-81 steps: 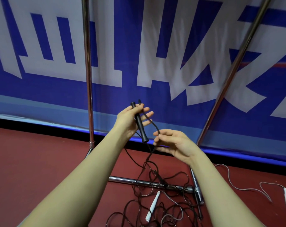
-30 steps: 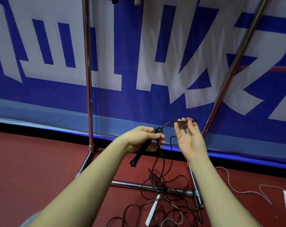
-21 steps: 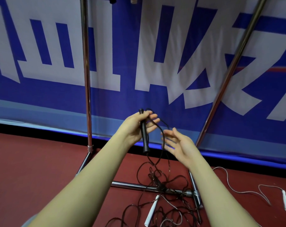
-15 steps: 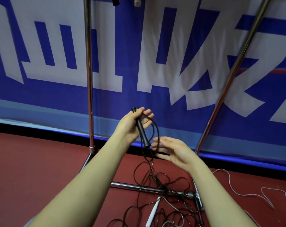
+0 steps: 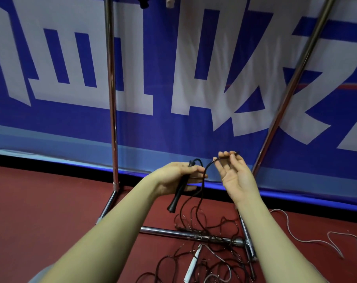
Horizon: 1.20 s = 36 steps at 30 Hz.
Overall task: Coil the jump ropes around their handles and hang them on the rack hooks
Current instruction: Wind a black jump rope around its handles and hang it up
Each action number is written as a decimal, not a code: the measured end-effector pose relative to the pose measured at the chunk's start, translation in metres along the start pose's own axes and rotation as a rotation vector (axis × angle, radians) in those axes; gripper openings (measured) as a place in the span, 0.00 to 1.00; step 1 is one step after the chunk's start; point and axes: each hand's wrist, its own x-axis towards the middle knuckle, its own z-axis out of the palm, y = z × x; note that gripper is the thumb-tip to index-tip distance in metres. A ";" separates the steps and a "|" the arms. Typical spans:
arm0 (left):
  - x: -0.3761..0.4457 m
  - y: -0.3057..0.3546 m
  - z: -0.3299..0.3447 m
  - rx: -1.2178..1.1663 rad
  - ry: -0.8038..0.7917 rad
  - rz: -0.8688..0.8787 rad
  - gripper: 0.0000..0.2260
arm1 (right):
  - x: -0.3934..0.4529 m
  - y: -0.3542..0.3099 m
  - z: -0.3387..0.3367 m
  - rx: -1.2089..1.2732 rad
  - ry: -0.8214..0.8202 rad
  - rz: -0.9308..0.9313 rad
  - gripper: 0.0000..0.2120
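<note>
A blue banner (image 5: 157, 123) with large white characters is stretching across the far side, filling most of the view. A dark red floor (image 5: 40, 211) is spreading out near and to the left, meeting the banner along a black strip (image 5: 51, 160). Soft, even light is falling over everything, and the banner's lower edge is glowing brighter blue.

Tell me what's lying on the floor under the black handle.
Under the black handle, gripped by the left hand, black rope tangles over the rack's base bar and a white handle. The tangle's lower part is out of frame.
</note>
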 end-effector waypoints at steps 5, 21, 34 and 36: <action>0.003 -0.001 0.009 0.066 0.002 0.121 0.04 | 0.000 -0.005 0.000 0.090 0.016 -0.033 0.10; -0.004 0.036 0.009 -0.589 0.193 0.338 0.03 | -0.003 0.012 -0.007 -0.789 -0.202 0.084 0.08; -0.003 0.026 -0.007 -0.334 0.184 0.191 0.07 | -0.004 0.011 0.000 -0.510 -0.117 0.059 0.06; -0.003 0.019 -0.009 -0.140 0.125 0.065 0.08 | -0.003 0.006 -0.001 -0.369 -0.072 0.036 0.07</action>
